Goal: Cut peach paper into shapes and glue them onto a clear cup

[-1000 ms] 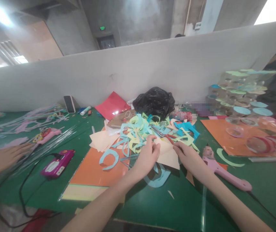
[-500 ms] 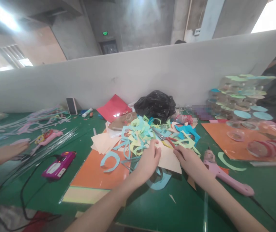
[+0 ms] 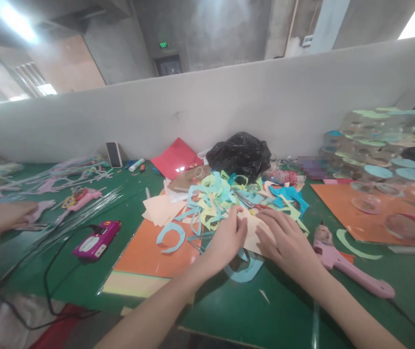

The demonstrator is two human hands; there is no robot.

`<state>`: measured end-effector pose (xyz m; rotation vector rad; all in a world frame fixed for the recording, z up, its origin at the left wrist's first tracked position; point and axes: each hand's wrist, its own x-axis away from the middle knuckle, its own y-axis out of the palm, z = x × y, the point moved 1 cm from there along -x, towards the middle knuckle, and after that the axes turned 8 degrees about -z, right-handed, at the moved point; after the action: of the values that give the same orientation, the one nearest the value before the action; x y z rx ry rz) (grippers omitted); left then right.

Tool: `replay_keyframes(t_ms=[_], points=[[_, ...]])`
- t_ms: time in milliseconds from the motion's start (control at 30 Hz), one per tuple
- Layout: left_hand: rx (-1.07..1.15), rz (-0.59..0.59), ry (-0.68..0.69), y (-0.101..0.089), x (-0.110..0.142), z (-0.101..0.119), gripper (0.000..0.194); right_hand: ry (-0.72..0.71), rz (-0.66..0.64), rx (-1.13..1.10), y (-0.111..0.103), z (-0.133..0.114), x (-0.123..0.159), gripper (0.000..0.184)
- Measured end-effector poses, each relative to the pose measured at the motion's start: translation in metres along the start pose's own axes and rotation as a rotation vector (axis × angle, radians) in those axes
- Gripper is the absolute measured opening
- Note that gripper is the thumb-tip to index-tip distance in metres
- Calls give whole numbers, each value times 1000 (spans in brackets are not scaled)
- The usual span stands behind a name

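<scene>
A cream sheet of paper [image 3: 253, 228] is between my hands, above the heap of paper scraps. My left hand [image 3: 229, 237] pinches the sheet's left edge, thumb and fingers closed. Across its right part lies my right hand [image 3: 283, 240], fingers stretched out and a little apart. Just beyond the sheet, scissors [image 3: 246, 199] with reddish handles rest on blue, green and yellow paper cuttings [image 3: 213, 194]. A blue paper ring [image 3: 246, 271] lies partly under the hands. To the right of my right hand is a pink glue gun [image 3: 362, 278].
An orange sheet [image 3: 156, 252] lies left, with a curved blue strip [image 3: 171, 237] on it. A purple device with a cable [image 3: 98, 240] is farther left, near another person's hand [image 3: 14, 215]. A black plastic bag [image 3: 240, 154] sits behind; a tiered paper-and-plastic construction [image 3: 378, 145] stands right.
My right hand has gone from pinching the sheet's right edge to stretching its fingers over it. The other person's hand now shows by a pink glue gun. The view has shifted slightly.
</scene>
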<state>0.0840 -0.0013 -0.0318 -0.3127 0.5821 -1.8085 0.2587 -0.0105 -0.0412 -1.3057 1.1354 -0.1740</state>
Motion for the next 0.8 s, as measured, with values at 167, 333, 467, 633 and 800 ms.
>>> replay_keyframes(t_ms=[167, 333, 467, 633, 800], points=[[-99, 232, -69, -27, -3, -1, 27, -108, -152, -38, 4, -3, 3, 33], [20, 425, -29, -54, -7, -8, 20, -183, -230, -64, 3, -3, 5, 34], [202, 413, 59, -54, -7, -8, 23, -230, -253, -70, -1, -2, 5, 40], [237, 391, 62, -46, -6, -8, 26, -292, -251, -17, -6, 0, 5, 32], [240, 361, 64, -41, -7, -11, 27, -281, -194, -12, -9, 0, 7, 25]])
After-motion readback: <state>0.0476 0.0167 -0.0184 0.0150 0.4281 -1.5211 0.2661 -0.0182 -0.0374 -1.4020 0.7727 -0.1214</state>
